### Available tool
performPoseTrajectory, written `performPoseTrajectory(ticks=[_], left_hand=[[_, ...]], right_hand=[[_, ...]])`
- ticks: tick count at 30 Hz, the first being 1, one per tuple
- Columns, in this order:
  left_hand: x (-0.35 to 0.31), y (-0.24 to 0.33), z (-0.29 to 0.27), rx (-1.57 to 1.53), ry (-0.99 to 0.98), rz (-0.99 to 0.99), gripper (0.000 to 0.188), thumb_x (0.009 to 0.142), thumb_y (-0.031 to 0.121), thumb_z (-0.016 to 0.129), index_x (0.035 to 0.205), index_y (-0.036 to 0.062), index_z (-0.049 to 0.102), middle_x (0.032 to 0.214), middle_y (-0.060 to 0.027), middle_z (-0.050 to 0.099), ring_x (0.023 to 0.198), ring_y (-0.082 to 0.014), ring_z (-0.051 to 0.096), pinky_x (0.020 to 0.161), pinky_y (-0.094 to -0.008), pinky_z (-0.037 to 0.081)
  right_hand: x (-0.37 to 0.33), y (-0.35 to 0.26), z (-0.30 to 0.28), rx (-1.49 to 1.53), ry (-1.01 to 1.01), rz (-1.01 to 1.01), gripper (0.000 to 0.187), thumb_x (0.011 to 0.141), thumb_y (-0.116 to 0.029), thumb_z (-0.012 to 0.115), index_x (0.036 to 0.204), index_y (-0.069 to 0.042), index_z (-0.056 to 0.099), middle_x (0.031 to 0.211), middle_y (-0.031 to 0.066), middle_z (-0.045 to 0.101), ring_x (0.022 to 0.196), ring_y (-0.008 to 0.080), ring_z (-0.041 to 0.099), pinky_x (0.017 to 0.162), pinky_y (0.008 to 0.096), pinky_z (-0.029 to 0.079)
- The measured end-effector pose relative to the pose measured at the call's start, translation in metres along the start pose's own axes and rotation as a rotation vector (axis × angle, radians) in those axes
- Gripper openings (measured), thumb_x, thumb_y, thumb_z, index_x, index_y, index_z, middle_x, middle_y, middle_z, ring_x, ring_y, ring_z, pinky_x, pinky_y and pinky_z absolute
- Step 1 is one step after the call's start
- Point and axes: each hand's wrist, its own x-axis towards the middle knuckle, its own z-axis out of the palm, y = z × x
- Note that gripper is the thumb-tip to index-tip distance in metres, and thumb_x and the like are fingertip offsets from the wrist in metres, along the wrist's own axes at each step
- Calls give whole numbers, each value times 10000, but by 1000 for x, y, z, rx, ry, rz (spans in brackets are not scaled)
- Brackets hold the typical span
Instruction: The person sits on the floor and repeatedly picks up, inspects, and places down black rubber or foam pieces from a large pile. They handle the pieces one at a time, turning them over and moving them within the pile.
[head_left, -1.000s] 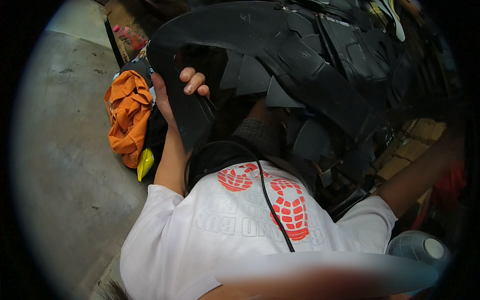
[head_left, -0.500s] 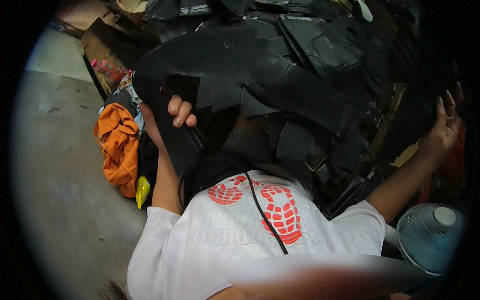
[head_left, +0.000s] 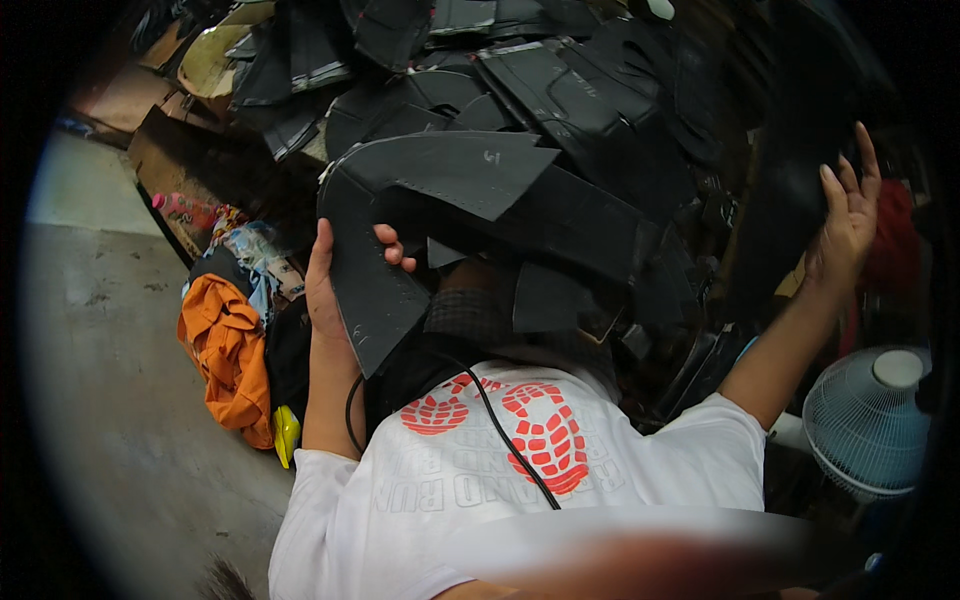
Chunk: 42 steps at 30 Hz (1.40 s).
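My left hand [head_left: 324, 290] grips a curved, flat black panel [head_left: 375, 290], its thumb on the near face and fingertips showing past the inner edge. The panel looks like cut leather or similar sheet, U-shaped with pointed ends, small holes and pale markings. Its bend points away from me, and one arm reaches right over other black pieces. At the far right my right hand [head_left: 845, 225] is raised with fingers stretched and apart, nothing visible in it. It is beside a tall dark shape [head_left: 785, 170] that I cannot make out; whether they touch is unclear.
Stacked black pieces [head_left: 570, 95] cover the area ahead. To the left lie an orange cloth [head_left: 225, 350], a yellow item [head_left: 286, 432] and a pink-capped bottle [head_left: 185, 208]. A caged fan [head_left: 868, 420] stands at the lower right. A black cable [head_left: 500, 425] crosses my white shirt.
The panel in my left hand has come down and turned, showing its marked face and pointed ends. My right hand appears further left and higher, still open. The whole view has shifted somewhat.
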Motion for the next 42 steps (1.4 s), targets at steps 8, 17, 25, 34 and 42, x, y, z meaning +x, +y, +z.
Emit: performPoseTrajectory(ticks=[8, 17, 25, 34, 42], left_hand=[[1, -1, 3, 29, 45, 27, 650, 949, 552, 422, 1000, -67, 611, 802, -165, 632, 814, -299, 662, 769, -372, 566], [-9, 1, 5, 70, 133, 34, 621, 955, 526, 430, 1002, -63, 622, 819, -152, 655, 822, -299, 674, 735, -350, 561], [-12, 1, 10, 47, 133, 14, 624, 954, 535, 422, 991, -54, 626, 815, -147, 654, 815, -302, 673, 744, -356, 559], [-10, 7, 4, 6, 82, -49, 638, 954, 532, 422, 1010, -71, 623, 847, -172, 660, 841, -312, 670, 794, -377, 541], [-11, 9, 6, 26, 138, -57, 628, 959, 537, 400, 963, -46, 632, 801, -151, 642, 787, -288, 671, 752, -366, 561]], right_hand=[[3, 15, 7, 79, 38, 112, 582, 824, 40, 571, 1383, -69, 452, 1403, 36, 467, 1069, 113, 500, 1061, 283, 336], [14, 21, 65, 240, -297, 234, 591, 851, 23, 544, 1418, -75, 410, 1278, 94, 494, 955, 87, 525, 855, 211, 441], [-3, 58, 135, 21, -705, 300, 938, 782, -262, 778, 1523, -217, 205, 1255, 206, 520, 1007, 200, 535, 894, 315, 447], [19, 40, 134, 187, -586, 472, 1080, 663, 9, 813, 1525, -214, 202, 1208, 176, 452, 841, 90, 521, 809, 221, 488], [109, 33, 168, 466, -576, 173, 861, 789, -48, 732, 1491, -45, 234, 1331, 179, 470, 1185, 190, 515, 1043, 312, 381]])
